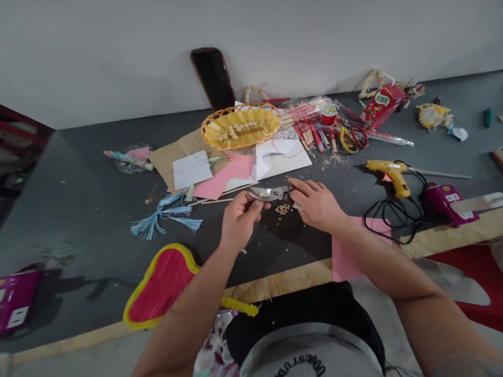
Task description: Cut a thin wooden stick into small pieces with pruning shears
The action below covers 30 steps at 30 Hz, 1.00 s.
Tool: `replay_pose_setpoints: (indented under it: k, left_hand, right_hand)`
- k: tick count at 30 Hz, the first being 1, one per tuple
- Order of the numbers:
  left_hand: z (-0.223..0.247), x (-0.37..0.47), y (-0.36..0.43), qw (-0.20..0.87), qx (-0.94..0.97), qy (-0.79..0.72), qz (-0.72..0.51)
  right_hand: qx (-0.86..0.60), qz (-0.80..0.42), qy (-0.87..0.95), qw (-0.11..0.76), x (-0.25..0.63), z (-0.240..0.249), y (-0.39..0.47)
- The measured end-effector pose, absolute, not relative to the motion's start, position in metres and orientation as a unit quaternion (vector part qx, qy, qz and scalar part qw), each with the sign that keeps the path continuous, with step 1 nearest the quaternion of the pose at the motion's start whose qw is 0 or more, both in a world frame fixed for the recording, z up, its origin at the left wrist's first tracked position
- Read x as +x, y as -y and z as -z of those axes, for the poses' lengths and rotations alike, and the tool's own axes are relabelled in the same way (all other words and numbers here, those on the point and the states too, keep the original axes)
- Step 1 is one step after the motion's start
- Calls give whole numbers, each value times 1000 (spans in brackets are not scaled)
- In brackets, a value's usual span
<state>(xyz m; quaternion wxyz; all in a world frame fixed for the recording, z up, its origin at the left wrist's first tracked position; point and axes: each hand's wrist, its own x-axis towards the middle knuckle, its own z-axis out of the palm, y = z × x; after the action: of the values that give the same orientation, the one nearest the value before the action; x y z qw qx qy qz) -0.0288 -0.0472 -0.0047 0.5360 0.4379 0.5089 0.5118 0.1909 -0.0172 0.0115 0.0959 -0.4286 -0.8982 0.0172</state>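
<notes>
My right hand point(319, 205) is wrapped round the handles of a pair of pruning shears point(271, 193), whose metal blades point left over the table. At the blade end my left hand point(240, 219) is closed, thumb and fingers pinched together. Whatever it pinches is too small or hidden to name. Just below the shears lies a small heap of pale cut pieces point(283, 209) on the dark tabletop. Thin sticks point(214, 201) lie beyond my left hand, beside pink paper point(223, 178).
A yellow woven basket point(251, 137) with pale bits stands behind, near a leaning phone point(214, 78). To the right are scissors point(349, 140), a yellow glue gun point(389, 170) with its black cord and a purple box point(450, 204). Blue tassels point(161, 217) and a red-and-yellow fan point(163, 285) lie left.
</notes>
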Motion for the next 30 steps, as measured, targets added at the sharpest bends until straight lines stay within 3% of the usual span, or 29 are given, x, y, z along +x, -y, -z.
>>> replay_pose_setpoints:
  k: [15,24,30]
  left_hand:
    - [0,-32,49,556,441,-487,-509]
    - [-4,-27,50,584,410,-474,-515]
    - [0,-32,47,567,443,-484,-497]
  right_hand:
    - [-451,-83,877,144,191,-4,16]
    - [-464,-63,882,63,189,-12,21]
    - [-457,-66,883,83,190,-11,16]
